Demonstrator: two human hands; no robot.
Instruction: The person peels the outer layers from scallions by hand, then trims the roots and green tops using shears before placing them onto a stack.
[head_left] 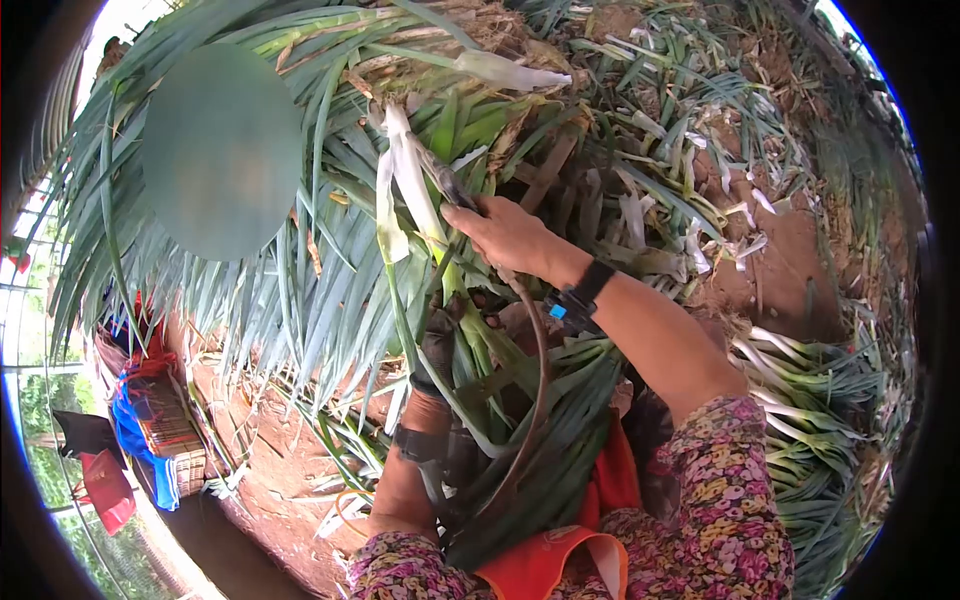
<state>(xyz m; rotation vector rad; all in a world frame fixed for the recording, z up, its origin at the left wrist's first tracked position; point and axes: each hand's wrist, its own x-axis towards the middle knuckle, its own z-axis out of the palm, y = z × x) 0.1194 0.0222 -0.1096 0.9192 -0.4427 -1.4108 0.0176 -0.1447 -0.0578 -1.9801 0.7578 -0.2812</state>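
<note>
My right hand (pixel 505 235) is closed around the dark handle of a tool with a hose (pixel 541 380) trailing down toward my lap. The tool's dark tip lies beside the white stalk of a leek (pixel 411 180), whose loose pale outer leaf (pixel 390 210) hangs off to the left. My left hand (pixel 440 345), in a dark glove, is closed around the green lower part of this leek. The leek's root end points up and away from me. Long green leaves (pixel 530 470) lie across my lap under the hose.
A large heap of leeks (pixel 330 290) fills the upper left. Scattered leaf scraps (pixel 690 180) cover the ground at upper right. Leeks with white stalks (pixel 790 380) lie in a pile at the right. A wicker basket (pixel 187 468) with blue and red cloth stands at lower left.
</note>
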